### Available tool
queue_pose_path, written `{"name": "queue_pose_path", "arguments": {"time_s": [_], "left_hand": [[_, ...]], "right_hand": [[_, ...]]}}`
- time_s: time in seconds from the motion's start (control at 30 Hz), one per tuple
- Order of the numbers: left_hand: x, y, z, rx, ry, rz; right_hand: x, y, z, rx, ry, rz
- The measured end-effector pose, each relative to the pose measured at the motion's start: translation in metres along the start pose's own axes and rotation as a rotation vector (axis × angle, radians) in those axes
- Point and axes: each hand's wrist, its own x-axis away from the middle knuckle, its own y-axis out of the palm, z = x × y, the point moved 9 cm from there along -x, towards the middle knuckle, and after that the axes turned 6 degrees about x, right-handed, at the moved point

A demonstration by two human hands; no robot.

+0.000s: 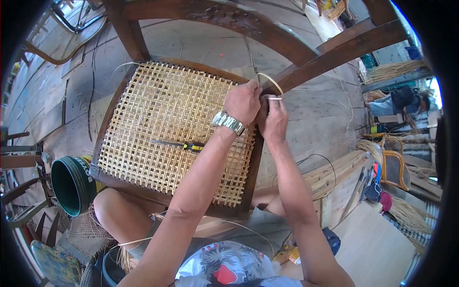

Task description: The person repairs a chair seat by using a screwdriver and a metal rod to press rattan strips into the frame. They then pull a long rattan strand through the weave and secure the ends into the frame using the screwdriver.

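Observation:
A wooden chair (178, 60) with a woven cane seat (158, 103) sits in front of me, its carved backrest on the far side. At the seat's far right corner, by the back post, a pale cane strip (276, 82) bends in a loop between my hands. My left hand (243, 102), with a metal watch on the wrist, is closed at one end of the loop; its fingertips are partly hidden. My right hand (275, 119) pinches the strip just outside the frame. A thin pointed tool with a yellow and black handle (192, 147) lies on the weave.
A dark green bucket (71, 184) stands left of the chair. Another cane-panelled chair (62, 36) is at the far left. On the right are wooden planks (334, 174), bundles of fibre (406, 213) and a seated person (406, 103). Loose strands lie on the floor.

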Motion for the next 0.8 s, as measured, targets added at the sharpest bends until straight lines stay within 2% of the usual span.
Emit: {"name": "queue_pose_path", "arguments": {"time_s": [0.1,0.23,0.37,0.53,0.7,0.8], "left_hand": [[0.000,-0.003,0.002,0.010,-0.001,0.009],[-0.003,0.001,0.002,0.032,0.032,-0.029],[0.001,0.002,-0.004,0.009,-0.006,-0.029],[-0.001,0.002,0.000,0.045,0.016,-0.035],[-0.001,0.000,0.001,0.028,0.036,-0.011],[-0.001,0.000,0.001,0.036,0.018,-0.028]], "right_hand": [[0.002,0.011,0.008,0.055,0.082,-0.087],[-0.002,0.008,0.012,-0.009,0.122,0.015],[0.003,0.014,0.015,0.049,0.163,-0.016],[0.002,0.010,0.016,0.019,0.173,0.070],[0.004,0.012,0.021,-0.010,0.178,-0.007],[0.001,0.012,0.020,0.080,0.118,-0.068]]}}
